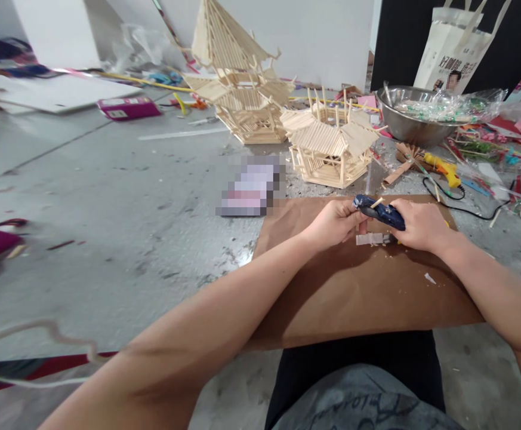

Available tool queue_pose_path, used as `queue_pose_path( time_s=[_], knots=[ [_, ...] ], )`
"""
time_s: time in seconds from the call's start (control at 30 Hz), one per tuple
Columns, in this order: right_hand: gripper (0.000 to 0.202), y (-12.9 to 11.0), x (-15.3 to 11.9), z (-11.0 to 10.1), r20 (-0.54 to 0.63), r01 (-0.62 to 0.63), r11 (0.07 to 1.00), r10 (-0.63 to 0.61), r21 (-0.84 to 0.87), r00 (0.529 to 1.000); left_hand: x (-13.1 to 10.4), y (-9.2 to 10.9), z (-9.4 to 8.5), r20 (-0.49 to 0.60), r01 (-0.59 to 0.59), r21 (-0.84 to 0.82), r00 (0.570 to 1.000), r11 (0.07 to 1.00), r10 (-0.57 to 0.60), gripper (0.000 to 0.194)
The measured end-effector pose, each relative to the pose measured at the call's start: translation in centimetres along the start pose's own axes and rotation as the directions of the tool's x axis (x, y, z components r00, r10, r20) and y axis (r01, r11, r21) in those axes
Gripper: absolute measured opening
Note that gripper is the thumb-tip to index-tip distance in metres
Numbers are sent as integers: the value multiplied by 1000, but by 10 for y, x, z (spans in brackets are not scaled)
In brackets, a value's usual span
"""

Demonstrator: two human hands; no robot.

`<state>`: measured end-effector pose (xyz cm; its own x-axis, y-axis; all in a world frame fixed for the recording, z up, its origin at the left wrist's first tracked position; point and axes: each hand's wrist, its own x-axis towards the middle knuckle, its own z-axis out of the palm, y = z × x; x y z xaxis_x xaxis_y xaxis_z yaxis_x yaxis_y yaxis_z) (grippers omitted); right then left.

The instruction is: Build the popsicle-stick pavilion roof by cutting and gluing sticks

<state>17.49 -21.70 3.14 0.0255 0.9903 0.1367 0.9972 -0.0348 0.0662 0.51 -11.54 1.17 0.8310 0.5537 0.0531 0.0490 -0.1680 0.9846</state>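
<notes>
My right hand is wrapped round a dark blue tool over the brown board. At the tool's left end, my left hand has its fingers pinched together; what they hold is too small to make out. A short pale wooden stick lies across the tool's top. Just below the tool, a whitish strip rests on the brown board. Beyond my hands stands a low pavilion model of wooden sticks, with a taller tiered one behind it to the left.
A phone-like blurred object lies left of the board. At the right are a steel bowl with plastic-wrapped items, a yellow glue gun with a black cord, and scattered scraps. A magenta box sits at the back left.
</notes>
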Motion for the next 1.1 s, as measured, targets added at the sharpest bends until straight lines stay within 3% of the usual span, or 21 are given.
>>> queue_pose_path(
  time_s=[0.13,0.33,0.5,0.63,0.87,1.0,1.1],
  knots=[
    [48,7,4,5,-65,111,991,-107,69,992,0,2,2,54,54,-73,997,996,-50,31],
    [54,19,12,16,-193,290,951,-266,107,944,2,-2,4,142,115,-312,987,943,-73,31],
    [59,23,13,17,-229,329,942,-307,64,924,1,2,2,246,202,-472,965,858,-92,30],
    [58,27,14,18,-221,206,979,-203,-9,954,1,4,0,252,218,-402,960,889,-122,30],
    [69,39,21,27,-150,58,993,-73,-100,986,3,5,2,53,208,-122,978,971,-203,22],
    [62,35,23,20,-257,54,991,-84,-120,963,3,8,4,-10,161,35,987,986,-161,22],
    [45,25,21,10,-376,141,982,-180,-127,909,2,7,6,0,102,118,995,988,-103,23]
  ],
)
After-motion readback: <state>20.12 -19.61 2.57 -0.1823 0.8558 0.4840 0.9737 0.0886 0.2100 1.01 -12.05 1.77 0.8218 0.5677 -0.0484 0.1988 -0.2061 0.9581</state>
